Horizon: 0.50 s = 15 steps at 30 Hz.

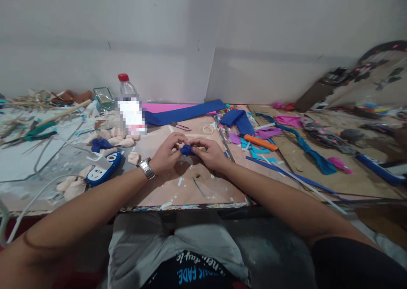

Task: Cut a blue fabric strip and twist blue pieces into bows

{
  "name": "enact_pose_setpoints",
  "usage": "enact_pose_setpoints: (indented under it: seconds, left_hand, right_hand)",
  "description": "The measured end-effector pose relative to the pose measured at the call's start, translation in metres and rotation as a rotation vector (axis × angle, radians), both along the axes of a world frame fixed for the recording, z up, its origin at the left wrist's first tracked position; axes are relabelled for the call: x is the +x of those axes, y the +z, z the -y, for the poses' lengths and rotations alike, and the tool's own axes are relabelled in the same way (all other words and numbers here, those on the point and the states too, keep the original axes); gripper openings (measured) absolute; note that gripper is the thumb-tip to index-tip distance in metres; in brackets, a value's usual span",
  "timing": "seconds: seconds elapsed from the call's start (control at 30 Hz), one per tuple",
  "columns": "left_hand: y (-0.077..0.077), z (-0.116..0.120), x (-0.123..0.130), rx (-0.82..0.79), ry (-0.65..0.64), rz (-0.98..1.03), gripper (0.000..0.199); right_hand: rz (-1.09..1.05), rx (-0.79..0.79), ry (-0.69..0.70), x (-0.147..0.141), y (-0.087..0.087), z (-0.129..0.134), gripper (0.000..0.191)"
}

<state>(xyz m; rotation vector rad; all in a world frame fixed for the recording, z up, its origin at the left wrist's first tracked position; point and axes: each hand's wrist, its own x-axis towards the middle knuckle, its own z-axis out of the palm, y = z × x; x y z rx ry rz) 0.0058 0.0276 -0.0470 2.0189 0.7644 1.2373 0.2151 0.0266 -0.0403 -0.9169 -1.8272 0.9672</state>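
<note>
Near the front middle of the bench (219,187), a small bunched piece of blue fabric (186,150) is held up between the left hand (167,154) and the right hand (210,154). The fingers of both are grasping it, tips nearly meeting, so much of the piece is hidden and I cannot tell how its folds lie. That small grip is the likeliest weak point: if either pinch loosens, the gathered cloth could spring open or twist out of shape. Dropped, it could pick up the white scraps (180,182) strewn below the hands.

Beyond the right hand lies an orange utility knife (260,143) among blue cuttings; whether its blade is out I cannot make out, but a careless reach that way could nick a finger or snag the folded blue fabric (239,120) just behind it. By the left forearm, a blue-and-white power strip (107,169) sits close, its white cable (41,186) running to the near edge; an elbow swung outward might drag the cable and scatter the pale fabric pieces (121,140). Leftward, the steel wristwatch (146,168) could catch a loose piece if the wrist sweeps low.
</note>
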Motion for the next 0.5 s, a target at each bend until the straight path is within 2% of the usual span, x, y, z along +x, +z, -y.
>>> enact_pose_setpoints:
  seconds: [0.3,0.5]
  left_hand:
    - [-0.0024,-0.0028,-0.0013,-0.215,-0.164,0.107,0.024]
    - [-0.0058,-0.0049,-0.0025,-0.272,-0.203,0.110,0.024]
  right_hand:
    - [-0.086,-0.126,0.156,0.0020,-0.0041,-0.0028,0.037]
    - [-0.130,-0.250,0.128,-0.0002,-0.0027,0.0021,0.035]
